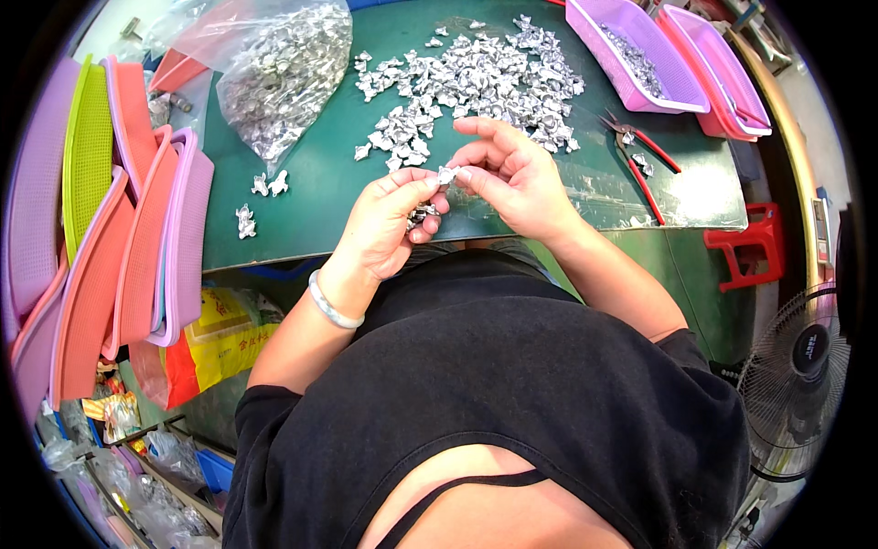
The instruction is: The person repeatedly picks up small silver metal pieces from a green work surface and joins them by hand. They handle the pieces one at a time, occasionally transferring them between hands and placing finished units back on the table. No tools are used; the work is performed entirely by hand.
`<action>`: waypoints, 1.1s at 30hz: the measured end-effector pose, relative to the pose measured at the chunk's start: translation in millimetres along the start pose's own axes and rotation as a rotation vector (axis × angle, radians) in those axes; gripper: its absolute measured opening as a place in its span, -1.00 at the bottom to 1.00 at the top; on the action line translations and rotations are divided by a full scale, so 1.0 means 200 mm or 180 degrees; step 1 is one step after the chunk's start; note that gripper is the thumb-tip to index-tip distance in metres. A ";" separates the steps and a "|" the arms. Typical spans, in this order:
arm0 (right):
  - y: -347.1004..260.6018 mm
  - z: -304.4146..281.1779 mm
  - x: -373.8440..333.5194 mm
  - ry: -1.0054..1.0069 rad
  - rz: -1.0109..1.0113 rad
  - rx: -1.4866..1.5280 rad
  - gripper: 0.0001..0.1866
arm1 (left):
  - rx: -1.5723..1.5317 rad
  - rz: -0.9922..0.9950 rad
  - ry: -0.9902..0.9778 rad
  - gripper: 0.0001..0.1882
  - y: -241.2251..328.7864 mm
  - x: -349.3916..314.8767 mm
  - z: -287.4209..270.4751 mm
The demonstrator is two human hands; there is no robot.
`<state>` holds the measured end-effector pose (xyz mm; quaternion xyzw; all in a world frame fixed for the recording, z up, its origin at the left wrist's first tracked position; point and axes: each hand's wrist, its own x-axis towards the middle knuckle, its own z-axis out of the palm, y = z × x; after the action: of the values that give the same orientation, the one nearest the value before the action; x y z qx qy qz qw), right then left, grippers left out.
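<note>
Over the near edge of the green table [311, 206], my two hands meet around one small silver metal casting [446, 175]. Thumb and forefinger of my left hand [389, 215] pinch it, while more of the same castings [421, 214] sit under that hand's curled fingers. My right hand [512, 178] holds the piece's other side between thumb and fingertip, its remaining fingers loosely bent. Just beyond my hands lies a wide heap of matching castings [476, 78]. A few loose castings [245, 221] rest on the table to the left.
A clear plastic bag [283, 87] full of castings stands at the back left. Stacked plastic baskets [137, 238] crowd the left side. Red-handled pliers [645, 174] lie on the right, below a purple basket [631, 55] holding parts. A red stool [750, 245] and a fan [796, 375] stand right.
</note>
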<state>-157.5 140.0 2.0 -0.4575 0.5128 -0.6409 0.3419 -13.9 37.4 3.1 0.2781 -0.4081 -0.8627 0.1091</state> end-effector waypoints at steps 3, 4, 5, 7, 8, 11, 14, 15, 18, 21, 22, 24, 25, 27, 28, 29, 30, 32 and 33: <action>0.00 0.00 -0.01 0.0010 -0.0058 -0.0044 -0.59 | 0.0021 0.0048 -0.0010 -0.90 -0.01 -0.01 0.00; 0.00 0.00 -0.02 0.0014 -0.0070 -0.0052 -0.59 | 0.0042 0.0071 -0.0004 -0.90 -0.01 -0.01 0.01; 0.00 0.00 -0.02 0.0018 -0.0082 -0.0061 -0.60 | 0.0063 0.0094 0.0002 -0.90 -0.01 -0.02 0.01; 0.00 0.01 -0.02 0.0025 -0.0146 -0.0071 -0.60 | 0.0090 0.0109 0.0025 -0.90 -0.01 -0.03 0.01; 0.00 0.01 -0.03 0.0029 -0.0178 -0.0075 -0.60 | 0.0103 0.0116 0.0036 -0.90 -0.01 -0.03 0.02; 0.01 0.01 -0.03 0.0045 -0.0275 -0.0182 -0.60 | 0.0099 0.0112 0.0040 -0.90 -0.01 -0.04 0.02; 0.00 0.01 -0.04 0.0050 -0.0364 -0.0297 -0.60 | 0.0087 0.0104 0.0044 -0.91 -0.02 -0.04 0.02; 0.00 0.01 -0.04 0.0052 -0.0367 -0.0324 -0.60 | 0.0092 0.0117 0.0038 -0.91 -0.02 -0.04 0.02; -0.01 0.01 -0.05 0.0055 -0.0373 -0.0386 -0.59 | 0.0099 0.0172 0.0034 -0.91 -0.02 -0.05 0.03; -0.02 0.02 -0.04 0.0046 -0.0378 -0.0392 -0.59 | 0.0098 0.0260 0.0068 -0.91 -0.02 -0.05 0.02; -0.02 0.02 -0.04 0.0036 -0.0383 -0.0380 -0.59 | 0.0101 0.0294 0.0088 -0.91 -0.02 -0.06 0.02; -0.01 0.02 -0.04 0.0017 -0.0381 -0.0344 -0.59 | 0.0113 0.0354 0.0120 -0.92 -0.02 -0.07 0.02; -0.01 0.02 -0.04 0.0009 -0.0372 -0.0322 -0.59 | 0.0120 0.0380 0.0131 -0.92 -0.02 -0.07 0.03; 0.00 0.02 -0.04 -0.0002 -0.0349 -0.0280 -0.59 | 0.0148 0.0429 0.0145 -0.92 -0.02 -0.08 0.03; 0.00 0.02 -0.04 -0.0007 -0.0335 -0.0261 -0.59 | 0.0167 0.0451 0.0149 -0.92 -0.02 -0.08 0.03; 0.00 0.02 -0.04 -0.0010 -0.0321 -0.0241 -0.59 | 0.0187 0.0473 0.0152 -0.92 -0.02 -0.08 0.03; -0.01 0.02 -0.04 -0.0010 -0.0299 -0.0231 -0.59 | 0.0227 0.0501 0.0143 -0.91 -0.02 -0.07 0.03; -0.02 0.01 -0.04 -0.0011 -0.0256 -0.0210 -0.59 | 0.0306 0.0557 0.0125 -0.91 -0.02 -0.07 0.04; -0.02 0.01 -0.04 0.0000 -0.0260 -0.0219 -0.59 | 0.0343 0.0577 0.0124 -0.90 -0.02 -0.07 0.04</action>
<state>-152.3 146.8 4.3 -0.4897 0.5154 -0.6363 0.2995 -6.9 50.5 8.6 0.2622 -0.4752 -0.8205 0.1795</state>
